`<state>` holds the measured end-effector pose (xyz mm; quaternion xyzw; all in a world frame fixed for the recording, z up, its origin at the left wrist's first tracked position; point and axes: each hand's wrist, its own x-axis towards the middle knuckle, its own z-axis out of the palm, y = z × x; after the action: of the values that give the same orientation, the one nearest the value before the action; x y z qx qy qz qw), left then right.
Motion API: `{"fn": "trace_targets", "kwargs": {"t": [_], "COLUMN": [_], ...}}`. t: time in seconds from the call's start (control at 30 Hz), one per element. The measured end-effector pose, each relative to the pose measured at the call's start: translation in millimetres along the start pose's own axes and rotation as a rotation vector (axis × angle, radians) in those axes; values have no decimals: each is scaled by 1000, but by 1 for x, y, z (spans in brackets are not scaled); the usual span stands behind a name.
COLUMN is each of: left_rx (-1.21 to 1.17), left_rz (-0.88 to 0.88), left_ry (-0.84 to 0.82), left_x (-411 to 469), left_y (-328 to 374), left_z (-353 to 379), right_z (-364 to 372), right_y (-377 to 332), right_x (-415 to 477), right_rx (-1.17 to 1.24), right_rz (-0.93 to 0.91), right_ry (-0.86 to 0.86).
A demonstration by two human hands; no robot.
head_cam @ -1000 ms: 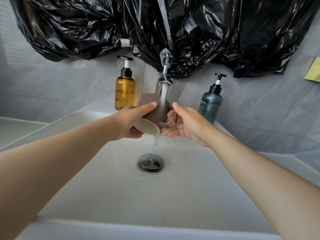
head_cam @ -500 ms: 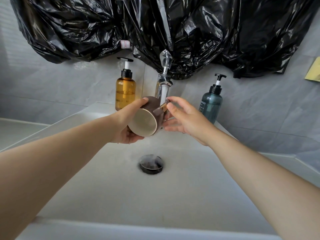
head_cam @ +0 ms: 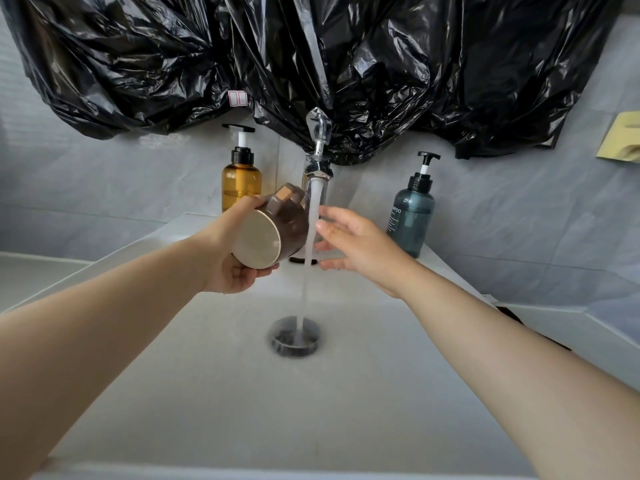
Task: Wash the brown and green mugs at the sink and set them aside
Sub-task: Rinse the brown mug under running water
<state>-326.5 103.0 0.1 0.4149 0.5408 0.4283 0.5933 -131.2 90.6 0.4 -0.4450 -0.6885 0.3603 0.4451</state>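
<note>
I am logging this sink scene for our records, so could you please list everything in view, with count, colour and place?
brown mug: one, brown, tipped sideways just left of the water.
tap: one, chrome, back middle, running.
water stream: one, clear, falling onto the drain.
drain: one, dark, basin floor.
sink: one, white, foreground.
amber pump bottle: one, left of tap.
blue-grey pump bottle: one, right of tap.
plastic sheeting: black, on the wall above.
yellow object: one, right edge.
left hand: grips the mug.
right hand: open, right of the water.
</note>
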Motion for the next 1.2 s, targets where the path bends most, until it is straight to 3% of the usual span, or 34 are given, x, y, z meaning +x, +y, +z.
{"fn": "trace_targets", "kwargs": {"t": [0.37, 0.63, 0.87, 1.03, 1.2], "left_rx": [-48, -160, -273, -334, -321], "left_rz": [81, 103, 116, 145, 166], "left_ry": [1, 132, 153, 193, 214], "left_x": [1, 6, 18, 23, 22], "left_y": [-8, -1, 4, 4, 3], "left_z": [16, 6, -5, -8, -7], "right_z": [-16, -23, -20, -11, -7], "right_y": [0, -28, -77, -69, -50], "right_x": [2, 16, 53, 58, 38], "right_rx": [-154, -363, -537, -574, -612], "right_rz": [0, -268, -381, -426, -454], "right_ry": [231, 454, 288, 323, 225]}}
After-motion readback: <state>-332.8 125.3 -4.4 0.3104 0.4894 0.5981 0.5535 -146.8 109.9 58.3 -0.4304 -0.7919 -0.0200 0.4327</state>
